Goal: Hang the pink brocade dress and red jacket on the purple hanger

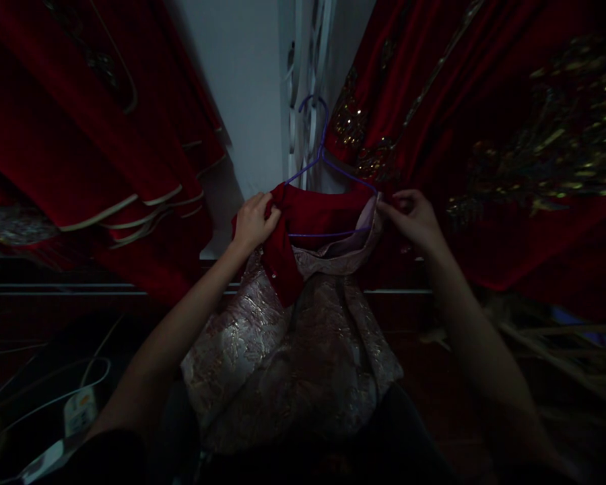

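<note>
A red garment point(310, 222) with a pinkish brocade skirt part point(293, 357) hangs on a purple wire hanger point(323, 158) in front of me. My left hand point(255, 222) is closed on the red fabric at the hanger's left shoulder. At the right shoulder, my right hand point(414, 219) pinches the garment's edge. The hanger's hook reaches up toward white hangers point(306, 87) on a rail.
Dark red velvet garments with cream trim point(106, 155) hang at the left. More red garments with gold embroidery point(510, 135) hang at the right. A white wall point(242, 101) lies behind. White cables and a power strip point(78, 411) lie on the dark floor at lower left.
</note>
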### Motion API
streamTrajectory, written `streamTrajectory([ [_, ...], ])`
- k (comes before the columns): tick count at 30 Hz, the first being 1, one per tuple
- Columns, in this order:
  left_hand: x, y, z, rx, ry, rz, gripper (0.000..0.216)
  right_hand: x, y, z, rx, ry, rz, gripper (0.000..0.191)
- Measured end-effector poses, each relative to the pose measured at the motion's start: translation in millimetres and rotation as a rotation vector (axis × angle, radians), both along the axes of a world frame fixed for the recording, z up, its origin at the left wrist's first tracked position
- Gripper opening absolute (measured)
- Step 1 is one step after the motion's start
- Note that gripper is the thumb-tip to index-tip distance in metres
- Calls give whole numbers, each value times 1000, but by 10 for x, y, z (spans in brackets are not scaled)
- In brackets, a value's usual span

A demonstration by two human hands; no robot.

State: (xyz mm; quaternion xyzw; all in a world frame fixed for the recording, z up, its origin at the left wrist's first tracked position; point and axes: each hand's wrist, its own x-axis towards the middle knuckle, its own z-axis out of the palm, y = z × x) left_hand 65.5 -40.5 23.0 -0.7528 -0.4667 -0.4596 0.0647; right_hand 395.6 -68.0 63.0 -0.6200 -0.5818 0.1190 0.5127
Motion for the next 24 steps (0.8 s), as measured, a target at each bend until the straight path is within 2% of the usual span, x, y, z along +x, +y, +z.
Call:
streamTrajectory([
  [4, 43, -16, -35, 4, -15, 45, 10, -577, -110, -149, 103, -166, 104, 14],
  [7, 30, -9, -53, -8, -27, 47, 10, -1062, -307, -261, 76, -235, 289, 12],
  [9, -3, 7, -49, -17, -36, 30, 10, -1246, -399, -310, 53, -258, 383, 12],
  [12, -49, 17, -20, 24, -78, 43, 9, -1257, -427, -309, 42, -264, 427, 12],
  [15, -31, -40, -1, 75, -144, 110, 10, -1125, -370, -255, 110, -269, 364, 12],
  [18, 103, -177, -32, 29, -156, 129, 13, -1079, -293, -244, 137, -243, 366, 12],
  [24, 497, -444, -135, -276, 68, -206, 15, -1287, -170, -402, 42, -117, 528, 9],
])
